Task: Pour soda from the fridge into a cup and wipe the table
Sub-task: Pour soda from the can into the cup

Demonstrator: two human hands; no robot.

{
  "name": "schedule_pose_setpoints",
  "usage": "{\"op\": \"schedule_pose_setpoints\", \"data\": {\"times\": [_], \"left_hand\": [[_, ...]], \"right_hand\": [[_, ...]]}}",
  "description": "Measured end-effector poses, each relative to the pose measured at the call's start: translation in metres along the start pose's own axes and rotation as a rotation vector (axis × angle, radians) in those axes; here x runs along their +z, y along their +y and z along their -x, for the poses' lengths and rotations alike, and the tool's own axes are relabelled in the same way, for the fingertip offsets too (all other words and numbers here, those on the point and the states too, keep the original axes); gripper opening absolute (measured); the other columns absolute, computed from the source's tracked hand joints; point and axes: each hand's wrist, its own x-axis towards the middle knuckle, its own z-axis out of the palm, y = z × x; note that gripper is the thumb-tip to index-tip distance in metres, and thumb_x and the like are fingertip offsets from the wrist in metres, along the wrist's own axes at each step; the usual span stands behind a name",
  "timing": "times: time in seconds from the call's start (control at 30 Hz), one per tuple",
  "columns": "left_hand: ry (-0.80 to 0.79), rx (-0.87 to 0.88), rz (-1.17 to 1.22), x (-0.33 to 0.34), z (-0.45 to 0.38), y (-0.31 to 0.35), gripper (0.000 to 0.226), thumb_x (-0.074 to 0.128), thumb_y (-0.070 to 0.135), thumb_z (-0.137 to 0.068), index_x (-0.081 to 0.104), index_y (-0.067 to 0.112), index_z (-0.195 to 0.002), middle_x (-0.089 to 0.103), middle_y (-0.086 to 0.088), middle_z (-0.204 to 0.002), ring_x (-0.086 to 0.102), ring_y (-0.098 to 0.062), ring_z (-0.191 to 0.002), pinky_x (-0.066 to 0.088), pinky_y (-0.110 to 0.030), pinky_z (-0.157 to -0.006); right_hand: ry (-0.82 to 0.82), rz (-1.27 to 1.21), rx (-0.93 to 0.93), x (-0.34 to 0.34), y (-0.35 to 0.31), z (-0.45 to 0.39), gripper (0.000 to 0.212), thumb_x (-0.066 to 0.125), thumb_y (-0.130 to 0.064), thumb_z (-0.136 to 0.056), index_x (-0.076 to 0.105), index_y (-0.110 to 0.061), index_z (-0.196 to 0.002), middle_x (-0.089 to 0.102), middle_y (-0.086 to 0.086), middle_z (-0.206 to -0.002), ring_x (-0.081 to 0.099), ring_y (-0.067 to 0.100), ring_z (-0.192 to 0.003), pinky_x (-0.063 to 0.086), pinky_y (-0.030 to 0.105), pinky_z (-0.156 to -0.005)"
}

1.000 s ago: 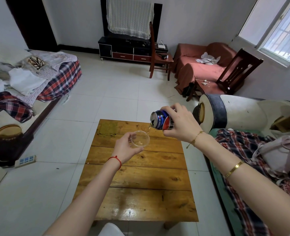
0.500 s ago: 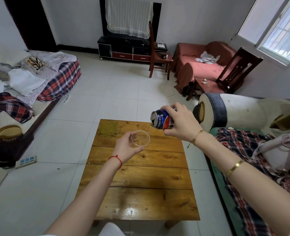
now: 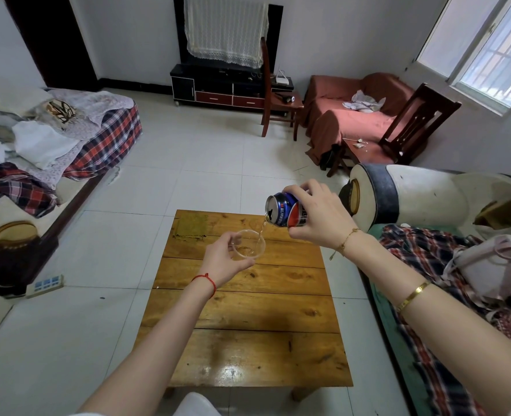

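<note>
Above the brown wooden table [image 3: 248, 307], the right hand [image 3: 314, 219] tips a blue-and-red soda can [image 3: 281, 210]; a thin stream falls into the clear plastic cup [image 3: 246, 244] the left hand [image 3: 222, 261] grips.

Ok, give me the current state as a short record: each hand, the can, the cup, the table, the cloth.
left hand: holds the clear cup from below, above the table
right hand: grips the can, tipped on its side
can: blue and red, mouth towards the cup, thin stream running out
cup: clear, held tilted, a little liquid at the bottom
table: wooden planks, glossy near edge
cloth: greenish, flat on the far left corner of the table, untouched
wiping: not yet done
</note>
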Motion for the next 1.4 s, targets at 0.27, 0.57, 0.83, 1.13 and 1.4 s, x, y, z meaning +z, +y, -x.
{"op": "schedule_pose_setpoints", "data": {"times": [0.27, 0.57, 0.83, 1.13, 1.4], "left_hand": [[-0.004, 0.000, 0.013, -0.0010, 0.0007, 0.0001, 0.070, 0.083, 0.024, -0.073, 0.050, 0.014, -0.134, 0.060, -0.002, -0.130, 0.055, -0.017, -0.119, 0.045, -0.028, -0.097], [0.000, 0.011, 0.014, 0.0002, 0.0011, -0.0005, 0.069, 0.084, 0.026, -0.072, 0.051, 0.015, -0.132, 0.061, -0.002, -0.129, 0.056, -0.018, -0.119, 0.046, -0.028, -0.097], [0.004, 0.020, 0.010, 0.0011, 0.0013, -0.0004, 0.066, 0.084, 0.026, -0.072, 0.052, 0.017, -0.130, 0.061, -0.002, -0.128, 0.057, -0.018, -0.118, 0.047, -0.031, -0.098], [0.002, 0.008, 0.027, 0.0024, 0.0007, 0.0010, 0.069, 0.084, 0.022, -0.073, 0.051, 0.013, -0.132, 0.060, -0.004, -0.130, 0.056, -0.018, -0.118, 0.045, -0.025, -0.095], [-0.007, 0.012, 0.016, 0.0028, -0.0011, 0.0012, 0.069, 0.084, 0.023, -0.072, 0.051, 0.013, -0.133, 0.061, -0.004, -0.130, 0.056, -0.018, -0.118, 0.047, -0.033, -0.100]], "right_hand": [[-0.001, 0.014, 0.001, -0.0015, -0.0015, 0.0011, 0.073, 0.070, -0.043, -0.069, 0.039, -0.030, -0.135, 0.044, 0.002, -0.119, 0.043, 0.019, -0.106, 0.035, 0.027, -0.084], [0.009, 0.029, -0.003, -0.0052, -0.0021, 0.0017, 0.073, 0.069, -0.042, -0.070, 0.040, -0.029, -0.135, 0.044, 0.003, -0.120, 0.043, 0.019, -0.105, 0.030, 0.027, -0.081], [0.013, 0.019, -0.004, -0.0056, -0.0002, 0.0013, 0.073, 0.070, -0.043, -0.069, 0.040, -0.029, -0.135, 0.044, 0.003, -0.119, 0.043, 0.019, -0.105, 0.031, 0.027, -0.082], [0.005, 0.015, 0.004, -0.0040, 0.0045, 0.0035, 0.073, 0.070, -0.043, -0.069, 0.040, -0.029, -0.135, 0.044, 0.003, -0.119, 0.043, 0.020, -0.105, 0.032, 0.027, -0.083], [0.003, 0.020, 0.006, -0.0040, 0.0071, 0.0042, 0.073, 0.070, -0.043, -0.070, 0.040, -0.028, -0.135, 0.044, 0.003, -0.119, 0.043, 0.020, -0.105, 0.033, 0.027, -0.082]]}}
